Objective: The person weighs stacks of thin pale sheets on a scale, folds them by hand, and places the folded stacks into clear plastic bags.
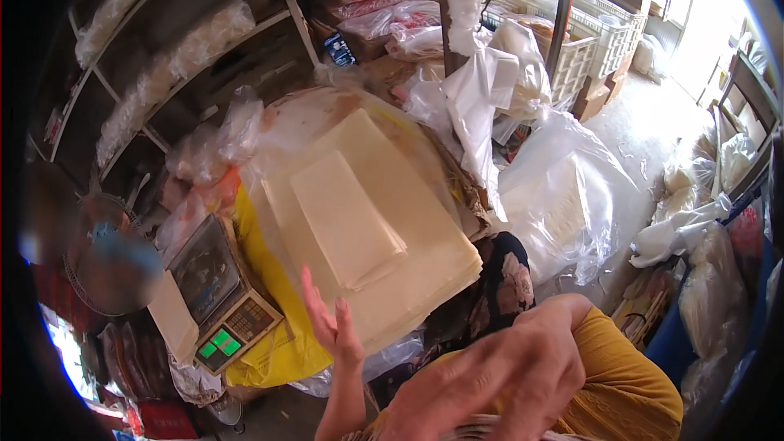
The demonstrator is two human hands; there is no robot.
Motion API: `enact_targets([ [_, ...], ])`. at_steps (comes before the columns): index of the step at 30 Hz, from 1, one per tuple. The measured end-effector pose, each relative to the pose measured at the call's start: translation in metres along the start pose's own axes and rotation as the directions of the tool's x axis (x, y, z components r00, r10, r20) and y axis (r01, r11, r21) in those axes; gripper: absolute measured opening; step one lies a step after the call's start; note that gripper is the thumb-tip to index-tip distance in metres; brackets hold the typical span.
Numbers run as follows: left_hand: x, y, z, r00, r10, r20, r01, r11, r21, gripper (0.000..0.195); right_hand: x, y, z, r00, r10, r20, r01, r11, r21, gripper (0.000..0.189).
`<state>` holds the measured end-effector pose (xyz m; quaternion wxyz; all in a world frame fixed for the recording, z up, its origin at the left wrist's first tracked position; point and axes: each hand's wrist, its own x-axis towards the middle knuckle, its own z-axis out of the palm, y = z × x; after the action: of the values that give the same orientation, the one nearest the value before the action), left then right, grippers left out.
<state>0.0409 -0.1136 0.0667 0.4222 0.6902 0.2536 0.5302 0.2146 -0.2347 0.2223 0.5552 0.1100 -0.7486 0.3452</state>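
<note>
My left hand [332, 324] is raised beside the near left edge of a large stack of cream-coloured sheets [422, 257], fingers apart, nothing in it. A smaller folded stack of the same thin sheets [346, 220] lies on top of the large one. Close to the camera, my right hand [490, 373] hangs in front of my body, blurred, with its back towards me; its fingertips are partly cut off, and whether it holds anything cannot be told. Yellow plastic sheeting [294, 343] shows under the stack's left side.
A digital scale [205, 269] with a lit green display stands left of the stack, with a pale sheet bundle [173, 317] beside it. A clear plastic bag [563, 208] is on the right. Shelves with wrapped packs line the back left; plastic crates [572, 64] stand at the back right.
</note>
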Motion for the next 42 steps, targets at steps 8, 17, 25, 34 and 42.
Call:
enact_targets([
  [8,-0.035,-0.005,0.007,0.997,-0.074,0.038,0.075,0.997,-0.026,0.053,-0.136,-0.01,-0.073,0.269,-0.185,-0.945,-0.93,0.205,-0.304,0.037],
  [17,-0.001,0.083,-0.042,0.507,0.807,0.303,-0.514,0.001,0.858,0.068,-0.168,0.02,-0.124,0.428,-0.199,-0.882,-0.871,-0.351,-0.344,0.037],
  [25,0.002,0.125,-0.059,0.598,0.746,0.294,-0.735,0.364,0.572,0.069,-0.166,0.082,-0.255,0.515,-0.104,-0.851,-0.708,-0.611,-0.354,0.08],
  [34,0.025,0.151,-0.052,0.699,0.538,0.472,0.255,0.429,-0.867,0.07,-0.147,0.048,-0.2,0.584,-0.036,-0.811,-0.715,-0.496,-0.492,0.011],
  [42,-0.01,0.019,0.061,0.491,-0.432,0.756,0.794,0.579,-0.185,0.068,-0.193,-0.002,0.004,0.575,-0.037,-0.817,-0.798,-0.245,-0.55,0.016],
])
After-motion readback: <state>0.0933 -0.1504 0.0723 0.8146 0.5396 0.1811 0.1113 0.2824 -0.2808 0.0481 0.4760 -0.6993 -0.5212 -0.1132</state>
